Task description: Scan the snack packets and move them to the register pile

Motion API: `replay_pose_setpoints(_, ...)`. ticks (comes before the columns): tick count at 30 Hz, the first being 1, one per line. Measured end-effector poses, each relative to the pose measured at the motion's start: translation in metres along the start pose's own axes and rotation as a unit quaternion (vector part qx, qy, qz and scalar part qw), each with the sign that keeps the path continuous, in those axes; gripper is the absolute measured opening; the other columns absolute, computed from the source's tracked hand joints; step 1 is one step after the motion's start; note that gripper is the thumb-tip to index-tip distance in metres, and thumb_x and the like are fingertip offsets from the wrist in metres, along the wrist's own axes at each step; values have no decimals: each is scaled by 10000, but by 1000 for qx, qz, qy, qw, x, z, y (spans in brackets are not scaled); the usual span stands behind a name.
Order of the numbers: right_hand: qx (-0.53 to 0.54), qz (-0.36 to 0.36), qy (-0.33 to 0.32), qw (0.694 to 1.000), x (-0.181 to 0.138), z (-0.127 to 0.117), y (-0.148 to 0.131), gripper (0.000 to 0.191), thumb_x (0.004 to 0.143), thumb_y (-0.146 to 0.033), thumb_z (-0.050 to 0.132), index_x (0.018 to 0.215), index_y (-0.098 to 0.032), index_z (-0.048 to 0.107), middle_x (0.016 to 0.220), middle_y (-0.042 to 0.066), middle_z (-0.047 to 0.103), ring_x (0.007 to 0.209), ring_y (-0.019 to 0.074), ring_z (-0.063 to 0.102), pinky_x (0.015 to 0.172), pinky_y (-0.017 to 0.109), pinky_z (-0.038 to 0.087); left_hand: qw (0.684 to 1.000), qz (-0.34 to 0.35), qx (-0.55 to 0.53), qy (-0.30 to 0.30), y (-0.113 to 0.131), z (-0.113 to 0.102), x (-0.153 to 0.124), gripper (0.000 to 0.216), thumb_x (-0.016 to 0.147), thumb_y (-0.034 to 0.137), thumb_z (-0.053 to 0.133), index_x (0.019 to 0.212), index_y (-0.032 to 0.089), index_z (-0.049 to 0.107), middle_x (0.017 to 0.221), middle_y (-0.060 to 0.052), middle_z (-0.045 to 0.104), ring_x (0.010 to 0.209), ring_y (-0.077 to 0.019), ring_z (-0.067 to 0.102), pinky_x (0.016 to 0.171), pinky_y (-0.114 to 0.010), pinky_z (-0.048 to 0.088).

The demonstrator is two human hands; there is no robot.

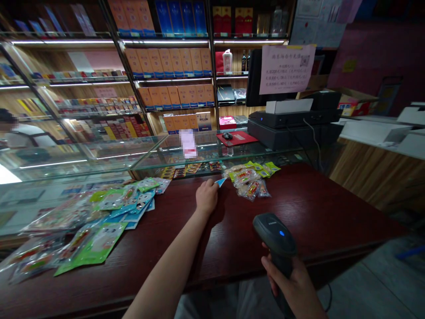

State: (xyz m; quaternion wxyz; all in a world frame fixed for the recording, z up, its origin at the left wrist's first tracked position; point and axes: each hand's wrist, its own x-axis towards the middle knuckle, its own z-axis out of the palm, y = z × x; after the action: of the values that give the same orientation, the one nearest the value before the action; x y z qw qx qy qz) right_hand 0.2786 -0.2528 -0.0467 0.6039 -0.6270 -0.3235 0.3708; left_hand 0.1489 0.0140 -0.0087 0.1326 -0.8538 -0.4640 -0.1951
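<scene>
My right hand [294,283] is wrapped round the handle of a dark barcode scanner [277,232] with a lit blue light on top. The scanner is over the near edge of the dark wooden counter. My left hand [207,196] reaches out over the counter, fingers closed. A blue-and-white corner of a flat packet [220,181] sticks out from its fingers; the rest is hidden by the hand. Just right of that hand lies a small heap of clear and yellow-green snack packets [247,179]. A larger pile of snack packets [122,199], blue, green and clear, is to the left.
A glass display case [146,165] borders the counter's far side. On it are a mouse [227,136] on a red mat and a black cash register [282,128] with a monitor. Boxed goods [169,62] fill the back shelves. A person [25,133] is at far left.
</scene>
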Motion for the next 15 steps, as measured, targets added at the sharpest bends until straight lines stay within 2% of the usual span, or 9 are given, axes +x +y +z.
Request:
replay_pose_setpoints(3, -6, 19, -26, 999, 2, -1, -3, 508, 720, -527, 712, 1032, -132, 647, 415, -56, 540, 372, 160, 507, 409, 267, 432, 1000, -10, 3, -3, -6, 5, 11, 301, 942, 231, 381, 925, 225, 681, 991, -89, 598, 921, -228, 531, 730, -333, 384)
replay_pose_setpoints(9, -12, -8, 37, 999, 0, 9, -8, 540, 699, -594, 693, 992, -141, 673, 388, -78, 467, 340, 143, 431, 388, 270, 387, 1000, 5, 4, -15, -23, 13, 41, 305, 928, 236, 418, 891, 214, 720, 990, -110, 611, 958, -250, 536, 729, -341, 396)
replay_pose_setpoints(15, -39, -14, 37, 998, 3, 13, -8, 508, 722, -578, 678, 978, -141, 671, 380, -75, 468, 341, 143, 432, 393, 271, 392, 997, 5, -23, -72, -49, 31, 48, 305, 898, 177, 432, 963, 187, 730, 1030, -122, 629, 995, -244, 550, 819, -328, 438)
